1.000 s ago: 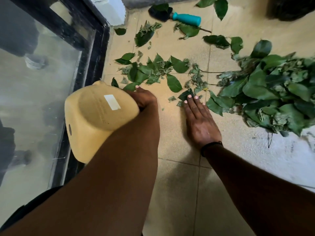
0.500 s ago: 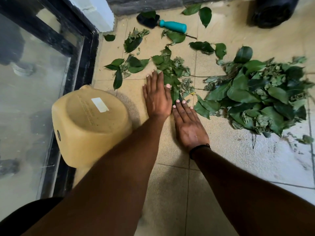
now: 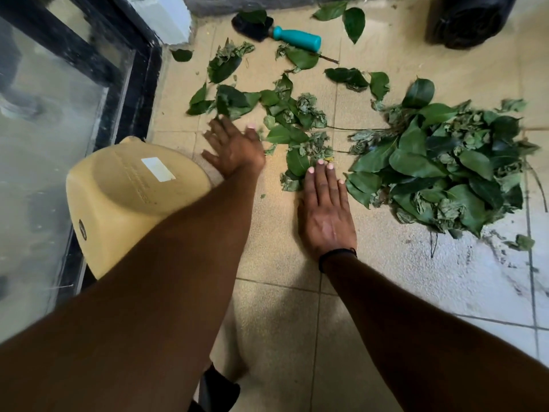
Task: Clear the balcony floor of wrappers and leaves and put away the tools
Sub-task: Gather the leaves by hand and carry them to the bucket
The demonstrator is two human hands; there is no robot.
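the big leaf pile [image 3: 439,165] lies just off the little-finger side of the right hand [image 3: 326,212], which rests flat on the tiled floor [image 3: 276,292], fingers straight and released, tips touching the loose leaves [image 3: 294,126]. that scatter runs as a band from beyond the left hand [image 3: 234,150], past its fingertips, across to the right fingertips. the left hand is blurred, fingers spread and holding nothing. the left looks better placed to sweep the band toward the pile. the teal-handled trowel [image 3: 285,34] lies well beyond both fingertips, handle pointing right.
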